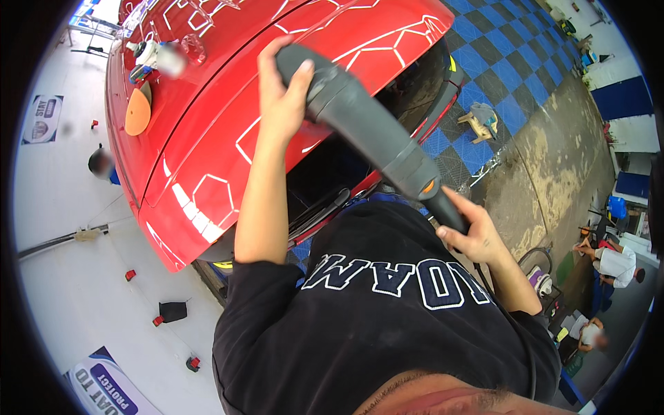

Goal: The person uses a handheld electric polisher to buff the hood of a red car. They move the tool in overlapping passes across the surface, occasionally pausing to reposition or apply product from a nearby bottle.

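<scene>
Both my hands hold a black power polisher (373, 124) over a glossy red car panel (218, 119). My left hand (284, 96) wraps around its rounded front head, thumb on top. My right hand (473, 228) grips the slim rear handle, behind an orange switch. A black cord (511, 311) runs from the handle end past my right arm and over my shirt. The underside of the polisher is hidden, so I cannot tell whether it touches the panel. Left of it, an orange foam pad (138, 111) lies on the red panel.
Several bottles (168, 57) stand on the panel's far left part. Blue and grey floor tiles (513, 67) hold a small stool (480, 124) with cloths on it. Two people (617, 264) sit at the right; another person's head (101, 162) shows beyond the car.
</scene>
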`<move>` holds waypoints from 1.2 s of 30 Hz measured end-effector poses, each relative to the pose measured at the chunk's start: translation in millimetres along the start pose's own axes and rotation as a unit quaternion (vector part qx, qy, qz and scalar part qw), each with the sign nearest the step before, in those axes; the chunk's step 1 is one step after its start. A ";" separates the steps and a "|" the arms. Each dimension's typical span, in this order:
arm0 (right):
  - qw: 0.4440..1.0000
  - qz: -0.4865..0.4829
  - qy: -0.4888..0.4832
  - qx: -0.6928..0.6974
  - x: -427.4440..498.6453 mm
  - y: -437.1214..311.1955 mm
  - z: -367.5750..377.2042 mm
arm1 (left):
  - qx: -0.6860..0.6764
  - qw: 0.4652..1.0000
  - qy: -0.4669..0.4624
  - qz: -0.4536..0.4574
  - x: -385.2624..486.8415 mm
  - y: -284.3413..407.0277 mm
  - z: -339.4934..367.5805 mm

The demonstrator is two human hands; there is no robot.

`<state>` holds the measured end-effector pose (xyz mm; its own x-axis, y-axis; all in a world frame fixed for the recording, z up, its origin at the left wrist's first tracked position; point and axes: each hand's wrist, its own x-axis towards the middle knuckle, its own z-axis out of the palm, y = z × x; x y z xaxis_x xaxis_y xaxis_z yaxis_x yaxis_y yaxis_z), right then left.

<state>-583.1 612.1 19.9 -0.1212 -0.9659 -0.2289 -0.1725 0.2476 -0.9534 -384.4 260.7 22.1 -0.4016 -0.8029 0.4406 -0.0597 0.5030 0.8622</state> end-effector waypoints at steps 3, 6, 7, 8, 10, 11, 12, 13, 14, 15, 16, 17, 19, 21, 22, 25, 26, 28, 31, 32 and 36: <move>0.996 -0.027 -0.074 -0.038 6.3 -11.3 15.1 | -0.013 0.995 0.076 -0.057 -52.0 12.5 -49.8; 0.984 0.002 -0.164 -0.074 23.3 -32.1 29.6 | -0.046 0.983 0.165 -0.070 -101.6 9.2 -100.2; 0.979 -0.023 -0.185 -0.078 29.8 -35.5 35.8 | -0.059 0.977 0.191 -0.076 -117.5 6.3 -116.6; 0.972 -0.042 -0.202 -0.113 36.5 -35.9 42.2 | -0.068 0.972 0.211 -0.084 -131.2 9.0 -131.6; 0.957 -0.082 -0.243 -0.135 53.3 -43.6 55.0 | -0.083 0.961 0.248 -0.088 -155.6 11.7 -158.9; 0.949 -0.077 -0.267 -0.148 62.9 -50.7 60.9 | -0.089 0.956 0.265 -0.084 -164.3 12.5 -169.5; 0.939 -0.070 -0.295 -0.161 73.7 -58.4 68.3 | -0.097 0.944 0.305 -0.083 -172.3 15.0 -177.5; 0.929 -0.065 -0.320 -0.174 82.3 -66.2 76.4 | -0.073 0.935 0.334 -0.090 -179.2 14.9 -191.4; 0.921 -0.070 -0.337 -0.180 90.2 -75.7 85.0 | -0.079 0.928 0.349 -0.101 -185.7 15.7 -201.8; 0.924 -0.088 -0.334 -0.166 94.4 -76.4 95.0 | -0.088 0.921 0.363 -0.111 -186.6 17.2 -207.4; 0.919 -0.074 -0.350 -0.167 99.8 -83.6 104.5 | -0.056 0.912 0.391 -0.111 -187.1 19.2 -216.2; 0.914 -0.058 -0.366 -0.168 104.8 -90.4 112.8 | -0.064 0.912 0.390 -0.107 -187.6 18.5 -224.9; 0.906 -0.098 -0.378 -0.164 112.6 -94.0 127.1 | -0.084 0.912 0.388 -0.098 -187.5 14.0 -243.3; 0.901 -0.075 -0.392 -0.173 115.5 -106.6 131.1 | -0.073 0.913 0.386 -0.107 -185.0 9.6 -257.5; 0.901 -0.077 -0.390 -0.172 116.0 -106.9 128.7 | -0.070 0.914 0.383 -0.111 -183.5 7.9 -261.4; 0.908 -0.075 -0.376 -0.168 115.9 -98.9 116.0 | -0.059 0.921 0.368 -0.115 -174.7 7.3 -245.2; 0.914 -0.073 -0.363 -0.167 115.1 -91.7 107.7 | -0.056 0.923 0.362 -0.115 -167.6 7.4 -234.1; 0.912 -0.033 -0.367 -0.181 111.8 -90.6 88.9 | -0.056 0.933 0.340 -0.102 -162.4 7.6 -216.9; 0.920 -0.037 -0.339 -0.194 106.4 -75.2 64.7 | -0.066 0.941 0.320 -0.092 -152.4 2.5 -192.3; 0.928 -0.044 -0.323 -0.180 103.0 -70.0 55.6 | -0.066 0.944 0.311 -0.089 -148.2 1.2 -183.7; 0.938 -0.022 -0.305 -0.164 89.5 -56.7 27.3 | -0.084 0.959 0.253 -0.093 -114.4 5.6 -139.9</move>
<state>-557.5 509.5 48.1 0.4574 -0.8149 -0.3559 -0.4677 0.1199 -0.8757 -211.0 310.5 11.5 0.0985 -0.9477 0.3035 0.0786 0.3114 0.9470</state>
